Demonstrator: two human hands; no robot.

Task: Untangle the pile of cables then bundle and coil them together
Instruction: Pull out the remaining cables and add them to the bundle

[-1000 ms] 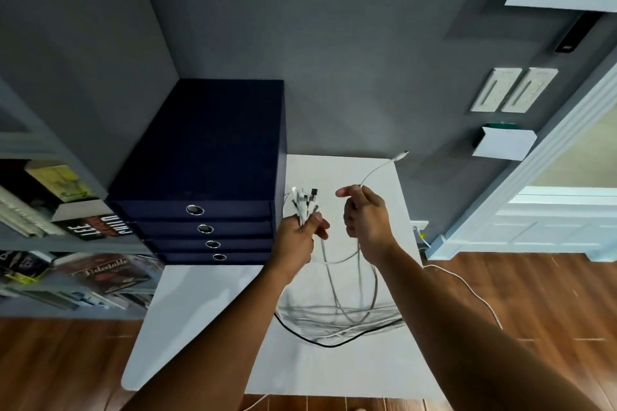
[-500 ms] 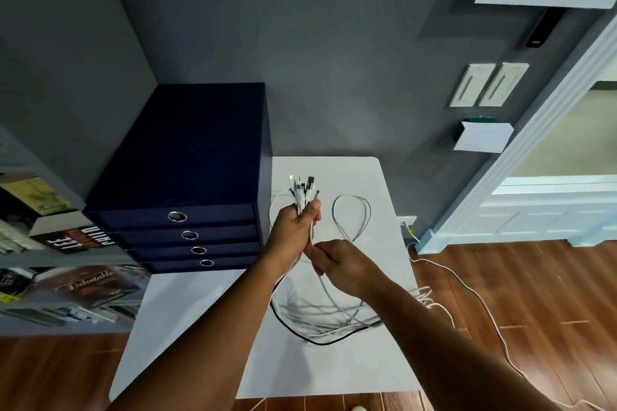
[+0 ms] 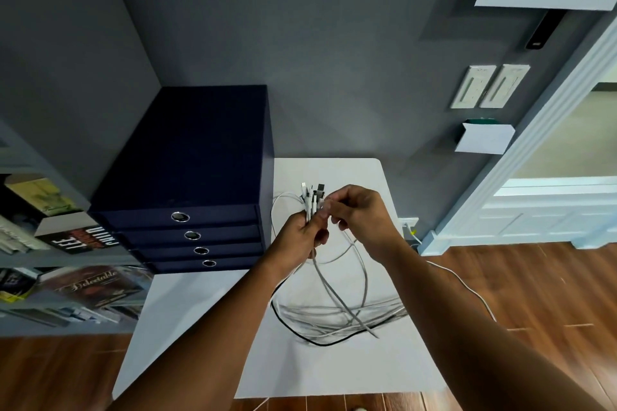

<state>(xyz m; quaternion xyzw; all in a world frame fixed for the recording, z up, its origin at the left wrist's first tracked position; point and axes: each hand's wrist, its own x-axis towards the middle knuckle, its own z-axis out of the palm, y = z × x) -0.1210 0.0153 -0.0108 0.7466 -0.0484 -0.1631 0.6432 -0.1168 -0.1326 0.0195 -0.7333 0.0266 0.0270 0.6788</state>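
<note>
Since the cables (image 3: 337, 307) are light and limp, their plug ends (image 3: 312, 192) at frame centre are gripped by the left hand (image 3: 302, 237) and pinched by the right hand (image 3: 359, 213).

Dim, soft daylight from right; wide-angle edge distortion.

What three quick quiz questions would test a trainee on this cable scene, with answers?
1. True or false: the left hand grips the cable ends in one bunch.
2. The right hand is: A) hanging idle, B) pinching a plug beside them, C) opening a drawer.
3. Fill in: among the white loops on the table lies one ____ cable.
Key: 1 true; 2 B; 3 black.
</note>
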